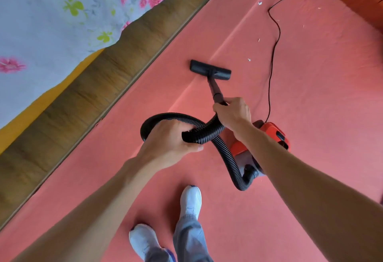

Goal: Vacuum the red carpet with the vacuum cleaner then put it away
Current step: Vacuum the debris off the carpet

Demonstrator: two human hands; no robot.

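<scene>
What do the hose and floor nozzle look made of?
Hose: likely flexible plastic, matte black; ribbed corrugation, bends in a loop. Floor nozzle: seemingly rigid moulded plastic, black, slight sheen; flat hard edges.

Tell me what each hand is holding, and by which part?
The left hand grips the black ribbed vacuum hose at its loop; the right hand grips the black rigid wand at its upper end, where the hose joins.
</scene>
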